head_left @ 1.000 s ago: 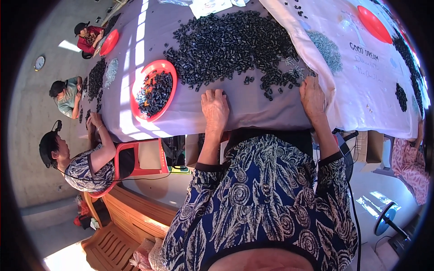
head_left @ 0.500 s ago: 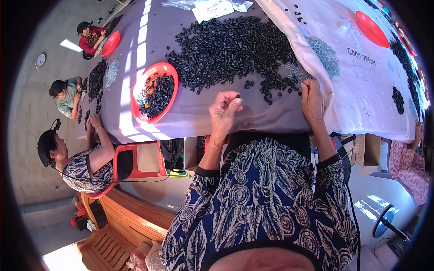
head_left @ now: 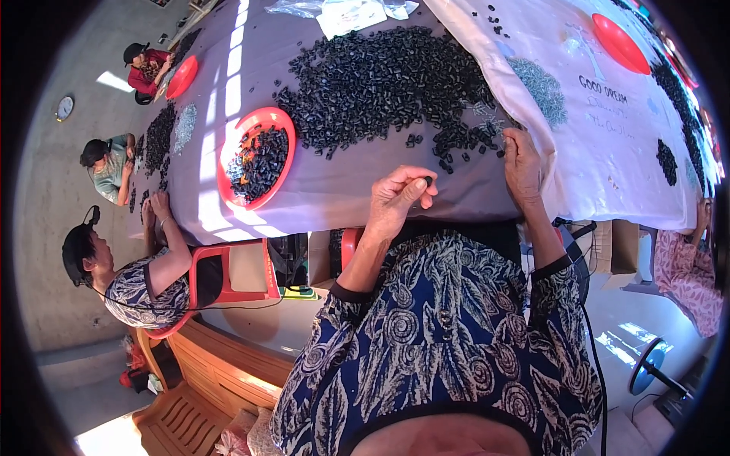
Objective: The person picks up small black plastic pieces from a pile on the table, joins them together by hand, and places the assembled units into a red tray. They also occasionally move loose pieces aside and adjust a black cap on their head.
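A: Small black piece (head_left: 428, 181), pinched between the thumb and fingers (head_left: 417, 188) of the left hand (head_left: 397, 199), held just above the near edge of the bench (head_left: 342, 199). That is the thing being handled.

B: What lies around it, from left to right?

A: Far left, three other people sit along the bench's side. Next comes a red bowl (head_left: 257, 156) part-filled with black pieces, standing on the grey cloth. Right of it, and beyond the left hand, is a big heap of black pieces (head_left: 380, 83). Then the right hand (head_left: 522, 161), resting on the bench edge near scattered pieces. Its fingers curl down toward the cloth, and I cannot tell if they hold anything. Farther right, a small pile of pale grey parts (head_left: 541, 88) on a white cloth, and a second red bowl (head_left: 620, 43) at the far end.

B: What might go wrong?

A: As I judge it, the pinch is on a very small piece right at the bench edge. A slip of the thumb would likely send it down to the lap or floor. The right hand, so close to loose pieces, could also nudge some over the edge.
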### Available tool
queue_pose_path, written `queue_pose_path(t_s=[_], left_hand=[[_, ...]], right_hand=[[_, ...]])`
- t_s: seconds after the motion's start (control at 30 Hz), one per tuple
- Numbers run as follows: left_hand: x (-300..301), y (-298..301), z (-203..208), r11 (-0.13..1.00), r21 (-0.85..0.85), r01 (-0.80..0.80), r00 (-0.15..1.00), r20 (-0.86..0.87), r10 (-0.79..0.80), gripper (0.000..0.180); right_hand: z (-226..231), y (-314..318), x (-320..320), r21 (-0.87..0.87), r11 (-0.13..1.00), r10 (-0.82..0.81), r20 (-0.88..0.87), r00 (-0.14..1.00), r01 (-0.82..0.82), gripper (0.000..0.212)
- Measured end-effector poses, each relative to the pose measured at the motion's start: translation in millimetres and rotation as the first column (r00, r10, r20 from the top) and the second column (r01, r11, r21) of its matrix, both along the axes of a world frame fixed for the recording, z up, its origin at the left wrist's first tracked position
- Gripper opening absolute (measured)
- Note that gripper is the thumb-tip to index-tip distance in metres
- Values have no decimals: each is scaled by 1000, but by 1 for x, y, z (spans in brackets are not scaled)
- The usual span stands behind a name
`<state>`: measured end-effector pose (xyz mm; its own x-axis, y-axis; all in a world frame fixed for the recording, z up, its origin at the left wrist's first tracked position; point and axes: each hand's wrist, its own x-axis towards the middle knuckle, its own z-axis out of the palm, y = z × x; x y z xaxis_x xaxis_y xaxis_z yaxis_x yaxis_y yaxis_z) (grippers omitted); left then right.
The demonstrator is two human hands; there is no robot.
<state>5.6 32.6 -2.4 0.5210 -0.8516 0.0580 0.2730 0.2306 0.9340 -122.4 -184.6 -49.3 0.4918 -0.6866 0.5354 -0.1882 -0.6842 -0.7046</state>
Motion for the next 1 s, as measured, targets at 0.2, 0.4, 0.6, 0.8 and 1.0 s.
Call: queue_pose_path(t_s=[0.2,0.4,0.6,0.8,1.0], left_hand=[[-2,-3,-6,998,63,2,1000,5,-3,13],[-1,-6,-12,993,108,-43,999,-18,45,12],[0,-7,-16,995,70,-77,996,-41,80,12],[-2,-8,-18,995,63,-74,997,-26,75,13],[-3,-7,-15,995,54,-80,997,-17,81,13]], right_hand=[[2,3,0,188,982,-5,-39,999,12,10],[6,5,-2,153,987,-32,-141,989,54,14],[4,10,-1,134,990,-24,-98,995,37,13],[1,16,6,33,998,53,50,997,-55,11],[-1,19,4,146,986,76,8,997,-77,12]])
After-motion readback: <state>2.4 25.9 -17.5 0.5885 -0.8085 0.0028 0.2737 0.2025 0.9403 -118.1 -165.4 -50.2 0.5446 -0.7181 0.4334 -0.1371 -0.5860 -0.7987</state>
